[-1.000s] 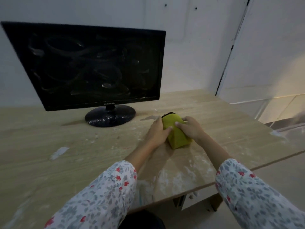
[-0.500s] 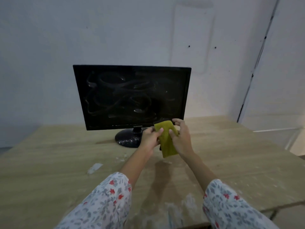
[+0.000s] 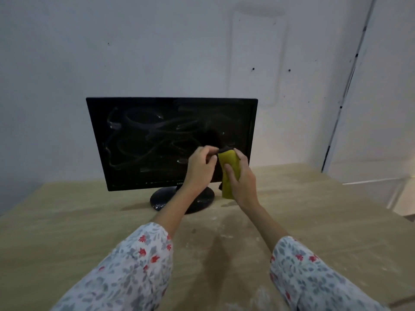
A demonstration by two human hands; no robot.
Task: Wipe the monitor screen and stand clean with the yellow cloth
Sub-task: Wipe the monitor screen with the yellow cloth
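Just right of centre in the frame, the right hand [image 3: 241, 176] is gripping the folded yellow cloth [image 3: 228, 171] upright, its long axis vertical, before the monitor [image 3: 157, 140]'s lower right corner, while the left hand [image 3: 201, 168] is pinching its dark top edge.

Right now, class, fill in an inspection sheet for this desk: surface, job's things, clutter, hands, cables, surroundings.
Surface: wooden table, dusted with white powder and a darker smear near the front.
Job's things: black monitor with swirled smudges across its screen; round stand speckled with dust; yellow cloth, folded, held up in front of the screen's lower right.
Clutter: nothing seen apart from the powder.
Hands: right hand has its grip around the cloth; left hand is at the cloth's top edge, fingers curled.
Cables: nothing seen.
Surroundings: pale wall behind, with a few small dark holes.
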